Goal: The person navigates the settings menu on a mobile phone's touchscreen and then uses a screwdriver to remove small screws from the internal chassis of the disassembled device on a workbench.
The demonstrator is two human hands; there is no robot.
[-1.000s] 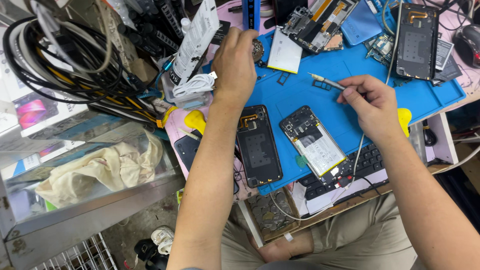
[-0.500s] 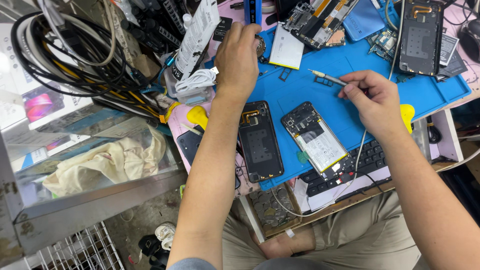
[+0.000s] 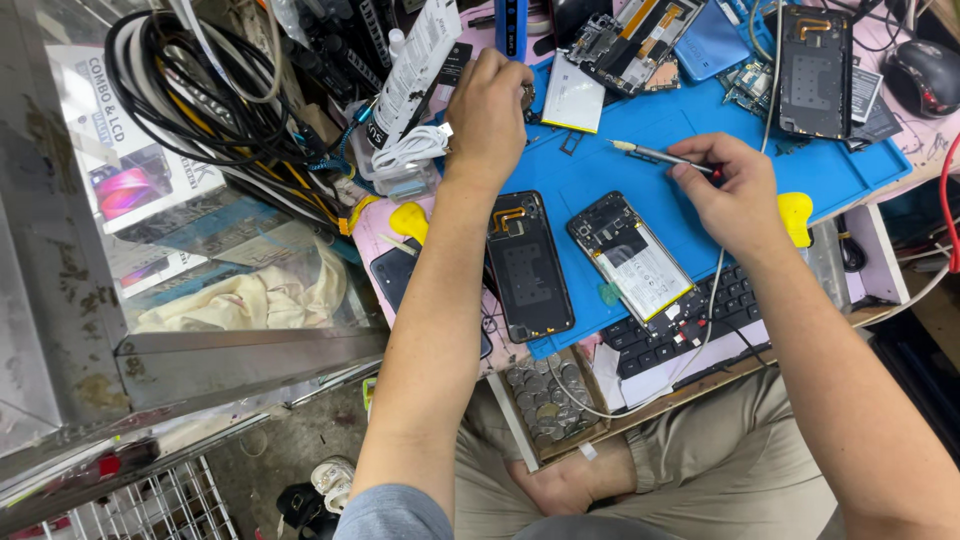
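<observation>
A blue work mat (image 3: 640, 150) is crowded with parts. Two opened phones, a black rear housing (image 3: 530, 265) and a chassis with exposed battery (image 3: 632, 262), lie side by side. The right hand (image 3: 735, 195) is clamped on a screwdriver (image 3: 660, 155). The left hand (image 3: 488, 110) is curled over a small part; finger closure cannot be determined. Loose screws may be lost among the clutter.

A cluttered tabletop (image 3: 905, 135) carries a blue work mat (image 3: 690, 135). On the mat lie an opened phone (image 3: 632, 257) and a dark back cover (image 3: 528, 265) side by side. A black keyboard (image 3: 690, 330) sits at the near edge, beside what looks like a small tray of coins (image 3: 545, 405).
</observation>
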